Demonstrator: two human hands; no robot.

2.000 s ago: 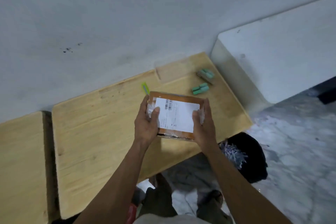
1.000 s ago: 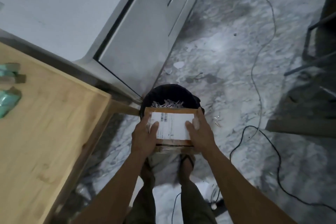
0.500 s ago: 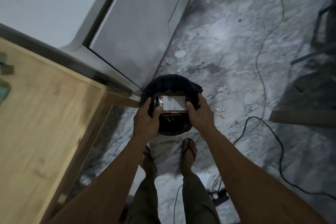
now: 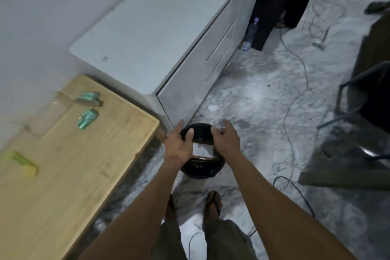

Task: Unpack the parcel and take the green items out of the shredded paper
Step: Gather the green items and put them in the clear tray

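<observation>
Both bare forearms reach forward and down from the bottom of the view, converging slightly toward the hands. The left hand (image 4: 176, 145) is seen from its back, fingers extended and loosely spread, the thumb angled inward toward the other hand. The right hand (image 4: 226, 140) mirrors it, back up, fingers straight and relaxed, thumb pointing inward. Neither hand appears to grip anything, though motion blur softens the fingertips. The hands sit near each other, apart. Below them, two feet in sandals stand side by side.
</observation>
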